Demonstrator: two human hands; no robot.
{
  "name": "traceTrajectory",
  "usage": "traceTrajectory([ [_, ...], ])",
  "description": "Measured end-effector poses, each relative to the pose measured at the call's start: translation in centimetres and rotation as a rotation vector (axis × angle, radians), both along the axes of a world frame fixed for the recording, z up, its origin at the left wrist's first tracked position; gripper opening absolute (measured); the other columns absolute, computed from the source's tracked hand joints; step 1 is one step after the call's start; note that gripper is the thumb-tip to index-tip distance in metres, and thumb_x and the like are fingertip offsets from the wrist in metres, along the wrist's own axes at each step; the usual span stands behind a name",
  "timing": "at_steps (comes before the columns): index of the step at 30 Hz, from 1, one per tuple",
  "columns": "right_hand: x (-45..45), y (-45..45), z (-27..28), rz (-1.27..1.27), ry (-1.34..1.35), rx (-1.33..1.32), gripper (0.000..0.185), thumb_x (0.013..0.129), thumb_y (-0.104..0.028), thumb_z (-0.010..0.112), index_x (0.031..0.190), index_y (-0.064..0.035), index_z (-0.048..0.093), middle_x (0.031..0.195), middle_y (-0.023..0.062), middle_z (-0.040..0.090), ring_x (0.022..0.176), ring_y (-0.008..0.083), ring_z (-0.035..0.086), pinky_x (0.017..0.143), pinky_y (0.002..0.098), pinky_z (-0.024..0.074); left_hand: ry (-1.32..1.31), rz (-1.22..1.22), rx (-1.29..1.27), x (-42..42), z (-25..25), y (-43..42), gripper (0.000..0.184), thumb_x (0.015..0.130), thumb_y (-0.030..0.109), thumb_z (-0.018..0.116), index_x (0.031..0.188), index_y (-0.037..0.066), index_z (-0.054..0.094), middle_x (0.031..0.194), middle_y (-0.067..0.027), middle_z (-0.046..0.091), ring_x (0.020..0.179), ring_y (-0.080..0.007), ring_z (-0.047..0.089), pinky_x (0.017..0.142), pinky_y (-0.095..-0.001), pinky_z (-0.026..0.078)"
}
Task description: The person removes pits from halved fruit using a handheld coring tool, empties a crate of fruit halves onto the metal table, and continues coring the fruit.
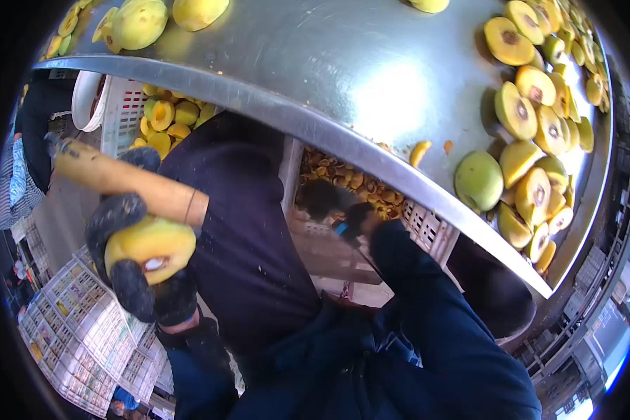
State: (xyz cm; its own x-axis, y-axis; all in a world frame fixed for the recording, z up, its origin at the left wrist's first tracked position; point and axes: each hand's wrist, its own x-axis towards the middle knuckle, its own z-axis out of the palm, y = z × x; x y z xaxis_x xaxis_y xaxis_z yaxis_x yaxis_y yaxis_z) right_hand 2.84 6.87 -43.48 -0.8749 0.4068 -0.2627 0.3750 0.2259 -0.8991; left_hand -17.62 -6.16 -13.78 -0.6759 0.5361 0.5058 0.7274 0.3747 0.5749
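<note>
My left hand (136, 269), in a black glove, is closed around a yellow peach half (150, 245). The cut face has a brown-edged hollow with a white spot. A thick wooden handle (133, 183) lies across the same hand, its left end blurred. In a dark glove, my right hand (339, 210) is over a crate of brown and orange fruit scraps (350, 178), below the table edge. Motion smears its fingers, so whether it holds anything is not clear. A blue spot shows beside it.
A metal table (294, 59) with a raised rim spans the top. Peach halves (532, 189) pile at its right, near a whole green-yellow peach (479, 180). More peaches (140, 23) sit upper left. Below are a crate of yellow fruit (164, 119) and stacked white crates (84, 322).
</note>
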Motion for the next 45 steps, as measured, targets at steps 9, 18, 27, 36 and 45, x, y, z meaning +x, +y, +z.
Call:
traceTrajectory([
  [9,6.1,2.3,-1.2,-0.021,-0.604,0.748,0.05,0.087,-0.037,0.06,0.129,-0.0122,0.047,0.124,0.0207,0.057,0.101,0.036,0.063,0.08,0.0493,0.0512,-0.403,-0.354,0.195,1.5,2.1,2.7,0.033,0.091,0.021,0.059,0.114,-0.003,0.056,0.114,-0.0177,0.06,0.104,-0.0305,0.059,0.092,-0.0386,0.048],
  [18,11.8,6.6,-0.8,-0.314,-0.251,0.465,0.04,0.09,-0.022,0.057,0.126,-0.0063,0.05,0.115,0.018,0.061,0.097,0.0329,0.063,0.081,0.04,0.0513,-0.53,-0.011,0.112,2.7,1.6,2.1,0.046,0.096,0.034,0.051,0.114,-0.008,0.057,0.109,-0.0207,0.065,0.098,-0.0294,0.064,0.085,-0.035,0.053],
  [27,13.3,6.6,-5.4,-0.246,-0.527,0.422,0.036,0.091,-0.023,0.055,0.122,-0.0058,0.052,0.113,0.0198,0.061,0.1,0.0349,0.062,0.084,0.042,0.0499,-0.296,-0.245,0.121,2.2,2.0,3.6,0.037,0.094,0.026,0.055,0.114,-0.005,0.057,0.114,-0.0196,0.062,0.104,-0.0299,0.061,0.091,-0.037,0.05],
  [36,16.3,9.3,0.5,-0.37,-0.324,0.201,0.032,0.091,-0.024,0.052,0.118,-0.0052,0.054,0.111,0.0215,0.061,0.102,0.0369,0.06,0.086,0.044,0.0485,-0.323,-0.281,0.157,2.2,1.9,4.6,0.036,0.095,0.025,0.053,0.114,-0.005,0.057,0.114,-0.0187,0.061,0.105,-0.0298,0.06,0.093,-0.0372,0.049],
  [45,14.0,4.2,-3.2,-0.374,-0.487,0.644,0.03,0.092,-0.025,0.049,0.113,-0.0047,0.056,0.109,0.0233,0.061,0.104,0.0388,0.059,0.089,0.0461,0.0471,-0.39,-0.371,0.187,2.2,2.0,5.1,0.035,0.095,0.024,0.052,0.114,-0.004,0.057,0.115,-0.0178,0.061,0.107,-0.0297,0.059,0.094,-0.0375,0.047],
])
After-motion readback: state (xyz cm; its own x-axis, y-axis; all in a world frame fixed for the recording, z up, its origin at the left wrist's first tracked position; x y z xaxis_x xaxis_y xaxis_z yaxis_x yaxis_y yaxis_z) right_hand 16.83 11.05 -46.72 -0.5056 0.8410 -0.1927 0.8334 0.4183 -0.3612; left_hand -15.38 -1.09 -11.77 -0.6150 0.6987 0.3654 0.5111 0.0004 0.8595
